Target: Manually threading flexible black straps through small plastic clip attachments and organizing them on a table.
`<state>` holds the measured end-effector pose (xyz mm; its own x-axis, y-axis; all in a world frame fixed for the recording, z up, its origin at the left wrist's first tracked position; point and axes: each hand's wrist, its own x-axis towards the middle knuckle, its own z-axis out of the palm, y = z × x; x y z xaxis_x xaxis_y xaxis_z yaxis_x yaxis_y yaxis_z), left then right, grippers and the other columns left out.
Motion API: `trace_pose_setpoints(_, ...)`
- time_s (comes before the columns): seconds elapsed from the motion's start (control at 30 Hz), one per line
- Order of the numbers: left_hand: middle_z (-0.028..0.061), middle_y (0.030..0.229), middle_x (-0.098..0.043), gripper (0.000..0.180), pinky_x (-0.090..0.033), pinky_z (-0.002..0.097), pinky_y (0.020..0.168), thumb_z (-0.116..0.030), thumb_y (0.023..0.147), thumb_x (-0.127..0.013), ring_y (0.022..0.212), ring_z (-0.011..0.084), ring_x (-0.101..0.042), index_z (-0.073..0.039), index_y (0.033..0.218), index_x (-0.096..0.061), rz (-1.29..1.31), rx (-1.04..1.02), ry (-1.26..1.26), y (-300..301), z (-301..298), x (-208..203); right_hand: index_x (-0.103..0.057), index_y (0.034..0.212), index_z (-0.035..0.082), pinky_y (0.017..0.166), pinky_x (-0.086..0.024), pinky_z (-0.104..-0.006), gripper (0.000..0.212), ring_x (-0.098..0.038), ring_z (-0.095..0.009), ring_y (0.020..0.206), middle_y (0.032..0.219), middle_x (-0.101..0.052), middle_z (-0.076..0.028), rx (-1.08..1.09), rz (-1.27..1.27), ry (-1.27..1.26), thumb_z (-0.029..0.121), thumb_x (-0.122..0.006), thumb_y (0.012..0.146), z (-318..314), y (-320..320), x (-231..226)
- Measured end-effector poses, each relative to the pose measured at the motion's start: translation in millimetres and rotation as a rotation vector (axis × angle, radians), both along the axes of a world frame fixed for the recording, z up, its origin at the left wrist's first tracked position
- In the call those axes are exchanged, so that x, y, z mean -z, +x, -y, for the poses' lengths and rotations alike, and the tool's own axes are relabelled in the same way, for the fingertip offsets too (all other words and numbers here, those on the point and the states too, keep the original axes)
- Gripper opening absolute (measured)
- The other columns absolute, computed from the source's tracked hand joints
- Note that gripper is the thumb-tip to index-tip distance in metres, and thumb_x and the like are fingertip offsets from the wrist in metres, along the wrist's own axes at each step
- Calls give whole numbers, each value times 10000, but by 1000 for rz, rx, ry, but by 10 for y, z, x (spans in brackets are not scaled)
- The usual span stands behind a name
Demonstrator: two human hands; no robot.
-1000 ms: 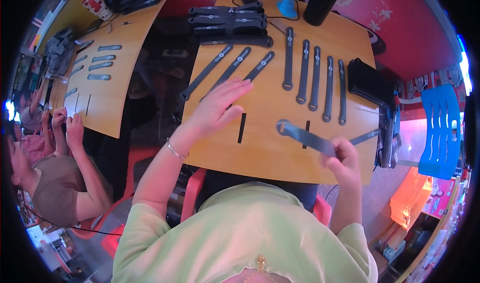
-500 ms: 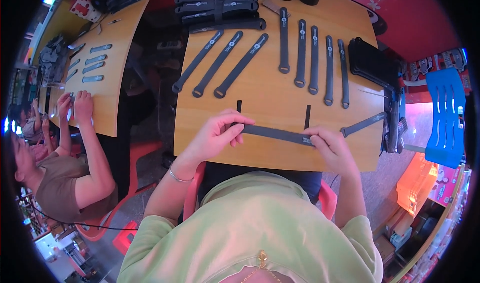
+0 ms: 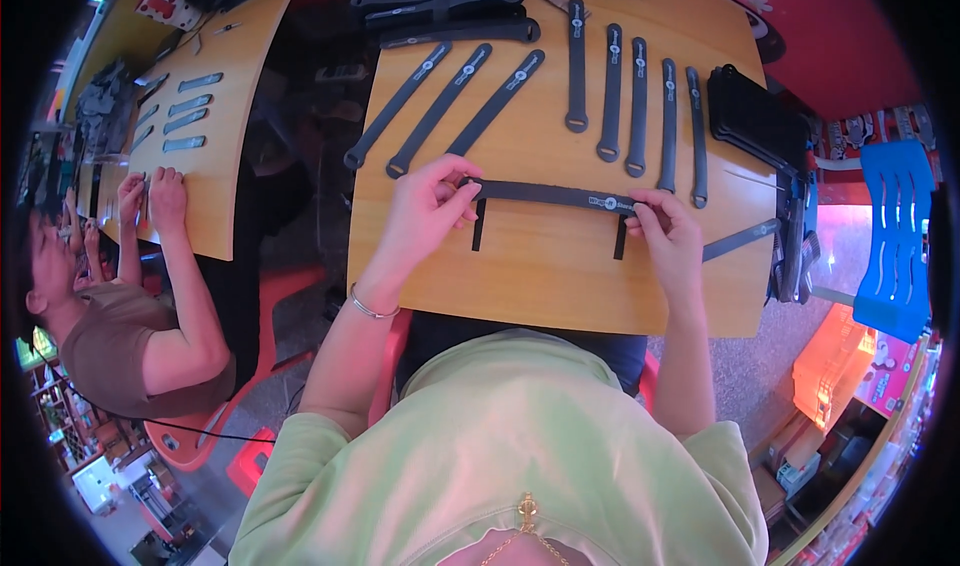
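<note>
A dark grey strap [image 3: 550, 194] with a white print near its right end is stretched level between my hands, above the wooden table [image 3: 540, 291]. My left hand [image 3: 432, 206] pinches its left end between thumb and fingers. At the other end, my right hand [image 3: 668, 228] grips the strap by its tip. Below it, a short black strip [image 3: 477, 228] and a second black strip [image 3: 620, 241] lie on the tabletop. Beyond my hands rest more straps with slotted ends: three slanted ones [image 3: 440, 111] on the left and several upright ones [image 3: 638, 106] on the right.
Bundled straps [image 3: 440, 6] are stacked at the far left of the table. A black pouch [image 3: 755, 116] lies at the right edge, near a single strap [image 3: 740, 241]. To the left, a co-worker [image 3: 140, 336] handles small items at another table [image 3: 235, 96]. An orange crate [image 3: 830, 366] stands right.
Both hands have moved away from me, up the table, carrying the strap past the upper ends of the two black strips. The strap's print now faces up more fully.
</note>
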<state>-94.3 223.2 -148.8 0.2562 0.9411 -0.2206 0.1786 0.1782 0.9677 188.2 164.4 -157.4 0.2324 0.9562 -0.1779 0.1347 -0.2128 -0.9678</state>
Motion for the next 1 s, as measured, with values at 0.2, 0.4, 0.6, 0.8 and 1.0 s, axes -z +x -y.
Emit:
trace_pose_setpoints(0.2, 29, 762, -588, 141, -428, 186, 470, -5, 842, -607, 549, 70, -599, 2, 981, -584, -165, 2, 138, 9, -7, 88, -608, 989, 9, 579, -433, -187, 134, -527, -53, 632, 747, -580, -3, -9, 313, 24, 29, -609, 856, -33, -39, 8)
trace_pose_setpoints(0.4, 24, 694, -580, 130, -417, 184, 473, 17, 819, -614, 531, 59, -582, 10, 947, -593, -234, -19, 221, 44, -14, 136, -593, 894, 10, 575, -432, -195, 85, -519, -59, 616, 702, -585, -6, 71, 317, 68, 43, -643, 835, -63, -40, 78)
trace_pose_setpoints(0.6, 44, 625, -514, 122, -367, 235, 473, 14, 771, -650, 472, 90, -477, -5, 883, -605, -288, -47, 289, 71, -41, 206, -593, 883, 11, 583, -433, -193, 64, -520, -51, 624, 714, -593, -5, 89, 290, 73, 39, -633, 841, -59, -30, 107)
trace_pose_setpoints(0.8, 43, 611, -509, 123, -360, 238, 482, 7, 760, -660, 469, 94, -421, -10, 871, -610, -297, -62, 284, 106, -35, 208, -594, 878, 12, 578, -431, -193, 59, -519, -50, 622, 710, -591, -4, 105, 292, 63, 43, -630, 843, -50, -47, 99)
trace_pose_setpoints(1.0, 40, 612, -505, 128, -364, 239, 484, 6, 757, -664, 479, 91, -423, -7, 874, -611, -299, -62, 282, 108, -48, 236, -594, 880, 13, 575, -432, -195, 58, -515, -50, 616, 703, -588, -4, 107, 327, 44, 40, -629, 842, -53, -65, 75)
